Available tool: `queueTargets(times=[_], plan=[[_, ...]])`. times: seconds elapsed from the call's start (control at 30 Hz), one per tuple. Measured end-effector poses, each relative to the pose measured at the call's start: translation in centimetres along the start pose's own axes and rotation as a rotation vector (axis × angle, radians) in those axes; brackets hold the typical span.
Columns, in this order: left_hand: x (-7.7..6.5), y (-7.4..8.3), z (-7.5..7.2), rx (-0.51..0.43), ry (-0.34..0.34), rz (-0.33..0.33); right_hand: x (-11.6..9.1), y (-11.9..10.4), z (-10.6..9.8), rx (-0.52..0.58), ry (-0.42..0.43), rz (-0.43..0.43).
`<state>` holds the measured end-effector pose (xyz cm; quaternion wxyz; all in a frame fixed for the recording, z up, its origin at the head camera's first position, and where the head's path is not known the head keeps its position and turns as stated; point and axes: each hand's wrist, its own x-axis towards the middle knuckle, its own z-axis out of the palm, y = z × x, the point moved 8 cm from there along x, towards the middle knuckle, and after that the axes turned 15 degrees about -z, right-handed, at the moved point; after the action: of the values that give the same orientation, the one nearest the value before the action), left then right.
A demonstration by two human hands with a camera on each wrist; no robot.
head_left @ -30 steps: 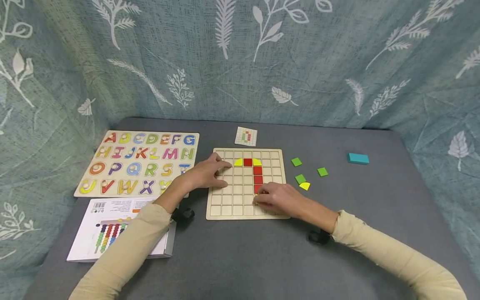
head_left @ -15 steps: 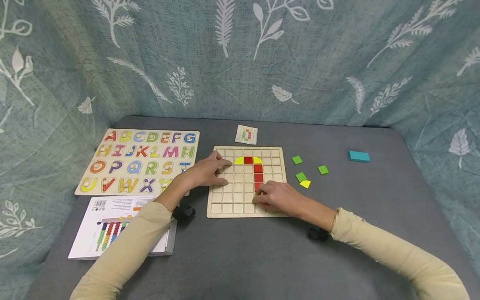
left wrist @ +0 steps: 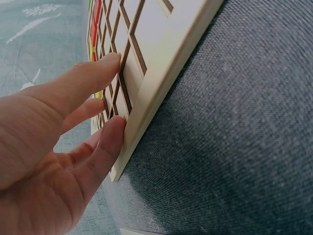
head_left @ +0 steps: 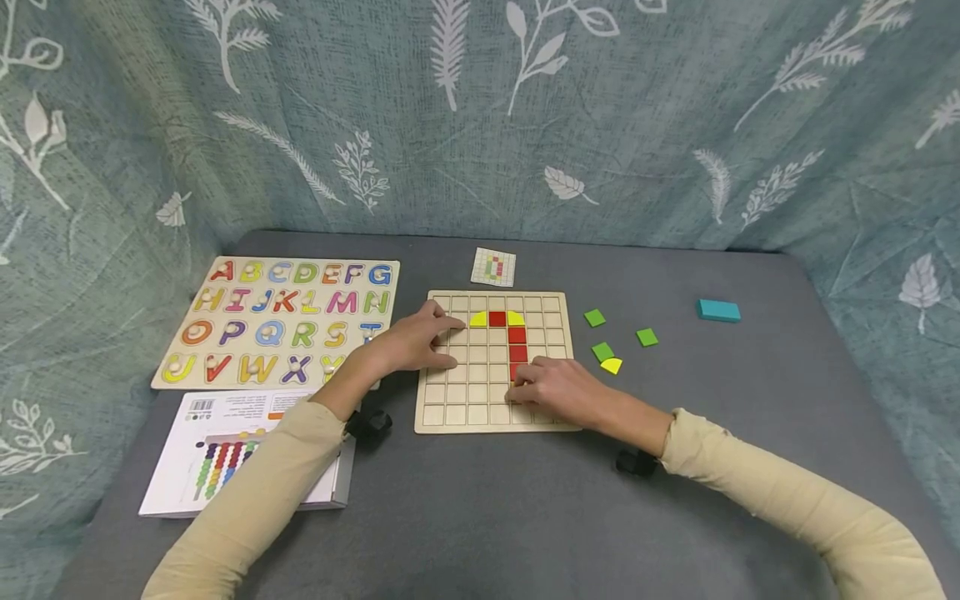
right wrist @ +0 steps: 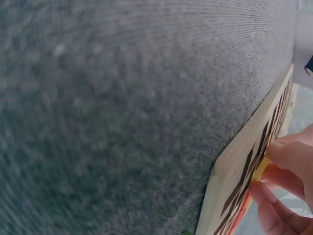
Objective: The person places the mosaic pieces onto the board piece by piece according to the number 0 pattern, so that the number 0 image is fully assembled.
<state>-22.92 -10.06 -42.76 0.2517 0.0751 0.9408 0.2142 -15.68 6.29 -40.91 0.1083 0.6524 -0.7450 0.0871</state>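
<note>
A wooden grid board (head_left: 455, 392) lies flat on the table. Set in it are a red square (head_left: 497, 318) between two yellow quarter-round tiles (head_left: 478, 319) and a column of red squares (head_left: 517, 335) running down from the right one. My left hand (head_left: 408, 343) rests its fingertips and thumb on the board's left side, fingers spread, as the left wrist view also shows. My right hand (head_left: 558, 387) is low over the board, just below the red column. In the right wrist view its fingers and thumb pinch a yellow tile (right wrist: 260, 169) at the grid; the head view mostly hides it.
Right of the board lie three green square tiles (head_left: 595, 317) and a yellow quarter-round tile (head_left: 611, 366). Farther right is a teal block (head_left: 718, 311). A pattern card (head_left: 493, 267) lies behind the board. An alphabet puzzle (head_left: 277, 321) and a white box (head_left: 176, 467) are at left.
The head view has shifted slightly. My right hand makes only small finger movements at the same spot below the red column; my left hand stays on the board's left side.
</note>
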Motion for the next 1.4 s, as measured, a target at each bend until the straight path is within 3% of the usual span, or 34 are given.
queueTargets(times=[0.27,0.63,0.8,1.0,1.1,1.2,1.4], plan=[[0.2,0.3,-0.3,0.013,0.007,0.015,0.0,0.7,-0.1,0.071,0.062,0.050],[0.0,-0.1,-0.3,0.012,0.017,0.006,-0.6,0.3,-1.4,0.053,-0.007,0.086],[-0.2,-0.1,-0.3,0.002,0.010,0.005,-3.6,3.5,-4.0,0.045,-0.083,0.238],[-0.1,-0.4,-0.5,-0.013,0.001,-0.002,-10.2,9.8,-5.6,0.127,-0.257,0.509],[-0.2,-0.2,-0.4,-0.016,0.001,0.006,-12.9,11.3,-5.1,0.169,-0.315,0.569],[-0.2,0.0,-0.1,-0.013,0.000,0.014,-14.8,11.5,-4.4,0.224,-0.354,0.598],[-0.1,0.1,0.1,-0.006,-0.005,0.012,-15.5,10.9,-3.4,0.284,-0.390,0.590]])
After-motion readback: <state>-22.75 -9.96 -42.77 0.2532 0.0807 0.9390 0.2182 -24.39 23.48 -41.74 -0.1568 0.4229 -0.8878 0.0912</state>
